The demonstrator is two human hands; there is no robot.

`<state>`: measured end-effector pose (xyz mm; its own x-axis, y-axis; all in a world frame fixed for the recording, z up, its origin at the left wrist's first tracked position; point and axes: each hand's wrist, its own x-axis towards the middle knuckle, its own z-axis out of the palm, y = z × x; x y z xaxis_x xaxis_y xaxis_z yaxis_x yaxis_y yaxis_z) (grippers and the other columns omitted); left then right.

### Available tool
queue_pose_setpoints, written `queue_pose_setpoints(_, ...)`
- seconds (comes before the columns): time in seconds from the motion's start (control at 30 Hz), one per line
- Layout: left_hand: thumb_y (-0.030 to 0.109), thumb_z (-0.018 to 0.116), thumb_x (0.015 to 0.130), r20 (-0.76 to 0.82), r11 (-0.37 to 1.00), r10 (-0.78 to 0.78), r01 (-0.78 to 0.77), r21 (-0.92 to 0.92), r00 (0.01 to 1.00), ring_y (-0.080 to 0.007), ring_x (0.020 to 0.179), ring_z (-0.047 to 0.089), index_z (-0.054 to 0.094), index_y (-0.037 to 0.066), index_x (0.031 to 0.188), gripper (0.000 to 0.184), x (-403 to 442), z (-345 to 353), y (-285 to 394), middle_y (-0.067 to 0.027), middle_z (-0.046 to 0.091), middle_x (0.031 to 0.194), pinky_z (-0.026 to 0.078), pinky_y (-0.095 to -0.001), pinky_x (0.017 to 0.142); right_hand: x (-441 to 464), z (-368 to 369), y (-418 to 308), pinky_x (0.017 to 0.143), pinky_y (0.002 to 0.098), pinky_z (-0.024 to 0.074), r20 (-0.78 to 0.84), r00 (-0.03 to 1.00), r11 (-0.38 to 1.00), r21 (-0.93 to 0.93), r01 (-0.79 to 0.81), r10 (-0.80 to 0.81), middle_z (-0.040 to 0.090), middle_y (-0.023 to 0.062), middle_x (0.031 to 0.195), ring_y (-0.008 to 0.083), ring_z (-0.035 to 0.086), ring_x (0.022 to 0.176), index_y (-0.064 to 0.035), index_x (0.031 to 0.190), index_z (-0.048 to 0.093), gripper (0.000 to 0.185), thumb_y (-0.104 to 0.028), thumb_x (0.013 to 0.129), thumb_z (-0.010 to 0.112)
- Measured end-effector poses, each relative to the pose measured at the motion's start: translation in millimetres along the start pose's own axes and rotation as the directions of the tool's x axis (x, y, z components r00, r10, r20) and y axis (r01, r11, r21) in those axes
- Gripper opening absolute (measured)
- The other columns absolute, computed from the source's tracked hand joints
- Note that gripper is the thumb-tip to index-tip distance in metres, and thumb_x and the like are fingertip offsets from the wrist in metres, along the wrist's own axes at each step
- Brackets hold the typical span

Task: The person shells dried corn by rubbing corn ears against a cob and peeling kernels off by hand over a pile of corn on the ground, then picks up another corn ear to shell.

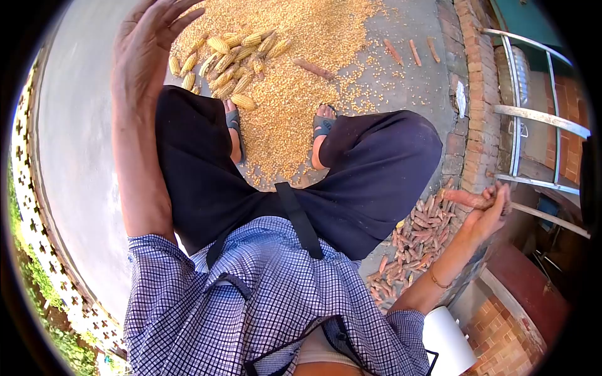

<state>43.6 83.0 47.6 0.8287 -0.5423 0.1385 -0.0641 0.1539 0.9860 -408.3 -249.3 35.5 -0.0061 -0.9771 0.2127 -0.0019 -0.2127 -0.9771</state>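
Observation:
My right hand is out at the right, its fingers wrapped round a bare reddish corn cob. Below that cob lies a pile of shelled corn cobs on the ground. At the upper left my left hand is raised, fingers stretched and apart, with nothing seen in it; the top frame edge cuts off part of it. Nearest to it are several ears of corn, still with kernels, heaped on a spread of loose yellow corn kernels.
A single bare cob rests on the kernels, and a few more lie on the concrete to the right. A low brick edge runs along the right side, beside a metal railing. My sandalled feet stand at the kernels.

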Motion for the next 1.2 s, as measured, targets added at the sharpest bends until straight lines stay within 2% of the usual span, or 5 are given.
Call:
queue_pose_setpoints(0.13, 0.019, 0.043, 0.101, 0.123, 0.987, -0.099, 0.082, 0.136, 0.987, -0.0242, 0.113, 0.062, 0.049, -0.006, 0.134, 0.041, 26, -76, -33, -0.0189, 0.062, 0.123, 0.048, -0.0330, 0.099, -30, 143, -74, 0.054, 0.0238, 0.0447, 0.187, 0.968, 0.967, 0.220, 0.125, -0.168, 0.065, 0.0101, 0.083, 0.0133, 0.056, 0.064, 0.0018, 0.110, 0.063, 0.023, -0.011, 0.091, 0.065)
queue_pose_setpoints(0.4, 0.015, 0.053, 0.096, 0.047, 0.721, -0.623, 0.550, 0.422, 0.780, -0.0185, 0.096, 0.064, 0.057, -0.003, 0.122, 0.032, -47, -131, -271, -0.0104, 0.066, 0.109, 0.053, -0.0337, 0.083, -113, 286, -16, 0.064, 0.0233, 0.0481, 0.719, 0.688, 0.972, 0.078, -0.222, 0.099, 0.066, 0.0090, 0.093, 0.0111, 0.061, 0.073, 0.0045, 0.118, 0.054, 0.034, 0.001, 0.086, 0.065)
queue_pose_setpoints(0.77, 0.009, 0.055, 0.090, 0.226, 0.639, -0.237, -0.024, 0.769, 0.945, -0.0312, 0.095, 0.065, 0.057, -0.003, 0.118, 0.031, -72, -104, -363, -0.0170, 0.064, 0.106, 0.052, -0.0363, 0.082, -117, 295, -6, 0.052, 0.0188, 0.0414, 0.674, 0.685, 0.958, -0.129, -0.258, 0.275, 0.066, 0.0109, 0.093, 0.0096, 0.059, 0.063, 0.0040, 0.124, 0.053, 0.035, 0.004, 0.089, 0.058)
queue_pose_setpoints(1.1, 0.007, 0.056, 0.084, 0.071, 0.454, -0.354, 0.105, 0.885, 0.932, -0.0418, 0.105, 0.058, 0.056, -0.002, 0.119, 0.036, -43, -112, -393, -0.0216, 0.057, 0.117, 0.048, -0.0437, 0.087, -118, 302, -5, 0.051, 0.0197, 0.0369, 0.646, 0.695, 0.948, -0.208, -0.240, 0.318, 0.064, 0.0126, 0.092, 0.0086, 0.051, 0.058, 0.0061, 0.128, 0.050, 0.039, -0.003, 0.090, 0.056)
queue_pose_setpoints(1.2, 0.005, 0.055, 0.083, 0.029, 0.472, -0.196, 0.068, 0.879, 0.980, -0.0432, 0.099, 0.058, 0.057, 0.000, 0.116, 0.033, -37, -118, -399, -0.0235, 0.058, 0.107, 0.049, -0.0466, 0.084, -120, 305, -5, 0.050, 0.0199, 0.0359, 0.634, 0.710, 0.952, -0.210, -0.223, 0.307, 0.063, 0.0124, 0.090, 0.0083, 0.049, 0.057, 0.0068, 0.127, 0.050, 0.039, -0.003, 0.090, 0.055)
